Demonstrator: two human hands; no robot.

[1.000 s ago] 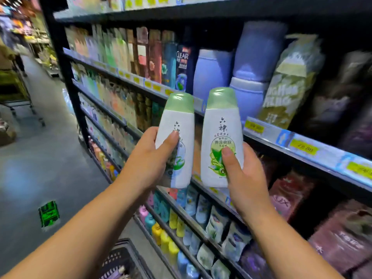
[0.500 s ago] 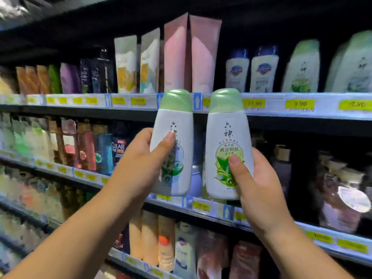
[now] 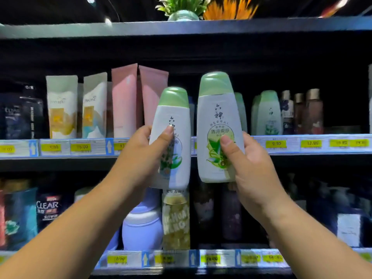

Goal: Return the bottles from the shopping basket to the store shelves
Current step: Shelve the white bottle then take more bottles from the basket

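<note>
Left hand fingers wrapped round a green-capped white bottle, right hand gripping a matching bottle just beside it, both upright before the price-tagged shelf

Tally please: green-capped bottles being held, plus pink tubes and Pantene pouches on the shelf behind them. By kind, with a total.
Green-capped bottles held: 2, left-hand bottle and right-hand bottle
Pink tubes: 2
Pantene pouches: 2
Total: 6

The middle shelf carries pink tubes and green-capped bottles.
</note>
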